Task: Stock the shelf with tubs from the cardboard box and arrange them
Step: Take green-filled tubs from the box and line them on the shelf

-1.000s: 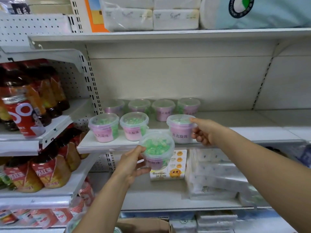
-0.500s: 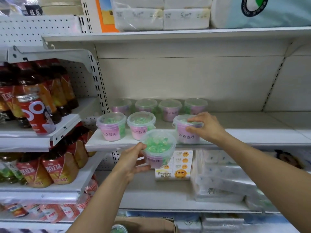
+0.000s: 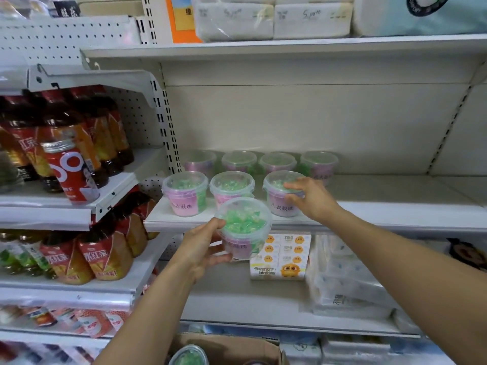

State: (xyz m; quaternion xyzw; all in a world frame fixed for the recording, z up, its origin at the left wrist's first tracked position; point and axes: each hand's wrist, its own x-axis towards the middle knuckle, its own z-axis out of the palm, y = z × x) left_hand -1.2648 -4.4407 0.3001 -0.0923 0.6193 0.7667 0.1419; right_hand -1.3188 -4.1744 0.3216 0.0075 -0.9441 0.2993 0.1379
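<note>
Left hand: the left hand (image 3: 196,248) grips a clear lidded tub (image 3: 243,227) from its left side, thumb at the lid rim, fingers under the base — held in the air just below the front edge of the shelf (image 3: 382,209).
Right hand: the right hand (image 3: 311,198) is closed over the rightmost front-row tub (image 3: 280,198), fingers across its lid and right side; that tub stands on the shelf near the front edge.
Front row: three tubs stand along the front edge at the shelf's left end; the leftmost tub (image 3: 184,193) and the middle tub (image 3: 232,187) stand untouched, close together.
Back row: four more tubs (image 3: 259,162) line the rear of the shelf against the back panel, blurred.
Tub labels: pink-to-lilac labels; "衣凝珠" reads on the leftmost and the rightmost front tubs, with a first character I cannot make out. Green beads show through the lids.
Cardboard box: the cardboard box (image 3: 237,346) sits at the bottom edge of the view, with another tub (image 3: 188,355) in it.
Lower shelf: a tissue pack (image 3: 280,256) with yellow cartoon faces reads "Take me home"; wrapped white packs (image 3: 347,283) lie just right of it.
Left bay: bottles of tea (image 3: 79,133) with red-orange labels — "红茶" partly legible — and a red can (image 3: 69,172).
Top shelf: wrapped white packs (image 3: 274,19), script too faint to read.
Room: white metal shop shelving with pegboard (image 3: 52,40) at upper left.
</note>
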